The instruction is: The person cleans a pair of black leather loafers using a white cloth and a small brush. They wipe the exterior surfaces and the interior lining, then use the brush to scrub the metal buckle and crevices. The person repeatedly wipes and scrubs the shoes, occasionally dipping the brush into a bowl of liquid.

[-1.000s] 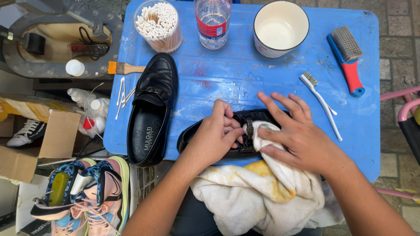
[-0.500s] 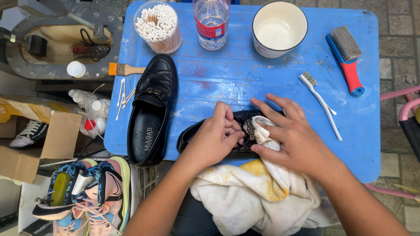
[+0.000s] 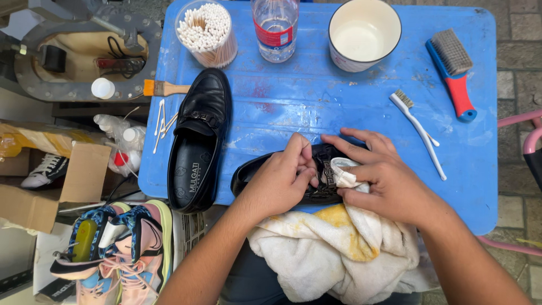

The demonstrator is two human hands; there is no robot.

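Blue table (image 3: 282,107); hands hide most of loafer (image 3: 254,172).

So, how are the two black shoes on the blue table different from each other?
The free loafer lies alone, lengthwise, its opening fully visible. The held loafer lies crosswise at the table's near edge, mostly covered. The left hand grips it, and the right hand presses a white cloth on its buckle. Both are black with metal buckles.
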